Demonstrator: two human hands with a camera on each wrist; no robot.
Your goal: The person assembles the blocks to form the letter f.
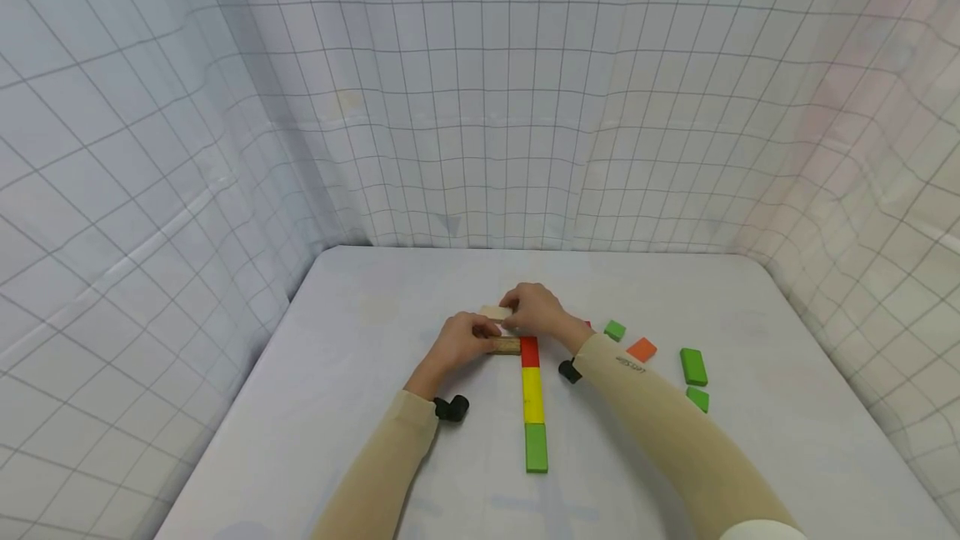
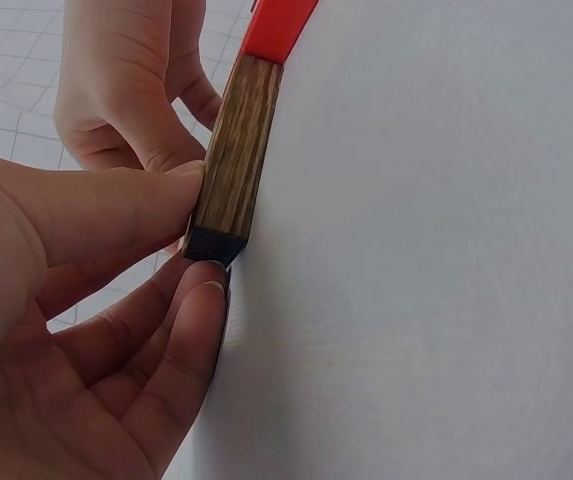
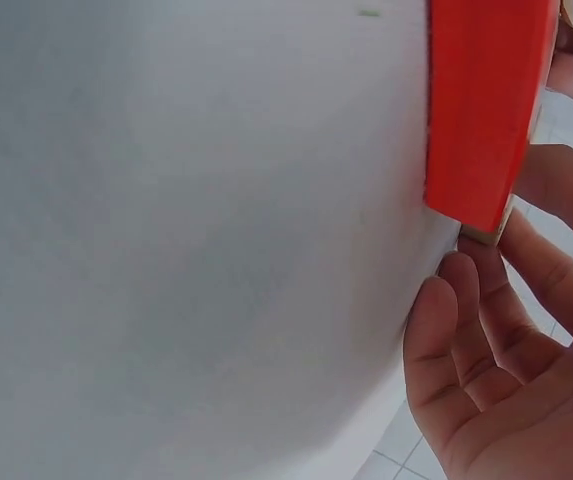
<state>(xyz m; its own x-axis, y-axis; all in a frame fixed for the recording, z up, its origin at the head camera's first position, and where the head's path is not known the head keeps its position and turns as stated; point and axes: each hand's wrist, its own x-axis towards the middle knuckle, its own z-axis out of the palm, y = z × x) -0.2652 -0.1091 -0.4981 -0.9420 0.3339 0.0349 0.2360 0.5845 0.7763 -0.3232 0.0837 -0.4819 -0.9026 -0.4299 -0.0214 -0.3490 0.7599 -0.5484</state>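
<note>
The left hand (image 1: 459, 338) pinches the left end of a brown, wood-grained rectangular block (image 1: 506, 346); just beyond, the right hand (image 1: 534, 307) pinches the right end of a pale, plain block (image 1: 495, 312). The brown block's right end meets a smooth red block (image 1: 529, 352), which heads a straight row running nearer through a yellow block (image 1: 532, 395) to a green block (image 1: 536, 447). Farther right lie an orange piece (image 1: 641, 349) and a green rectangle (image 1: 693, 367). The right forearm partly hides a red piece (image 1: 588, 325). Creased, grid-patterned white fabric (image 1: 495, 107) surrounds the white table (image 1: 360, 373).
</note>
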